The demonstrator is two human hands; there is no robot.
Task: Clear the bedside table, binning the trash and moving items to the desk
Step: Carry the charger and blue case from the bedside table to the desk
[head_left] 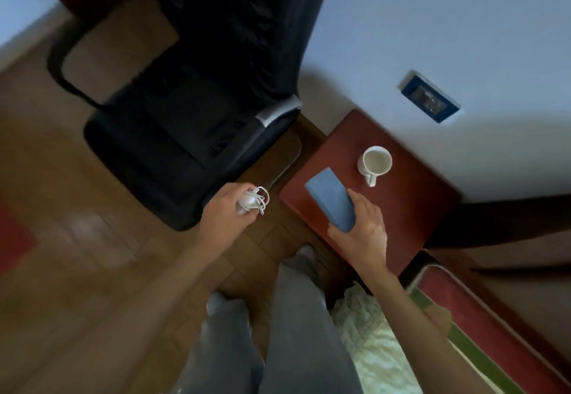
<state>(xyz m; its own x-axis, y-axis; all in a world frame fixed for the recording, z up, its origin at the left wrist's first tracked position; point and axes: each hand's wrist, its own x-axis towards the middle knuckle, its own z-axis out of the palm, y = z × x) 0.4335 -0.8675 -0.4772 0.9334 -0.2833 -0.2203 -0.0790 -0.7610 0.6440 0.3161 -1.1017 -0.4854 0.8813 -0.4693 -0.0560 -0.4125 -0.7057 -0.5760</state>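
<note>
The reddish-brown bedside table (pixel 411 208) stands against the wall at the right. On it sits a white mug (pixel 374 163), upright, with its handle pointing toward me. My right hand (pixel 363 229) grips the near end of a flat blue rectangular item (pixel 330 200), which is held over the table's left part. My left hand (pixel 227 208) hovers over the floor left of the table, closed on a white charger with its coiled cable (pixel 255 200).
A black office chair (pixel 191 109) with a silver armrest stands close to the table's left side. A blue wall socket (pixel 429 96) is above the table. The bed (pixel 401 347) lies at the lower right. Wooden floor spreads to the left; my legs are at the bottom centre.
</note>
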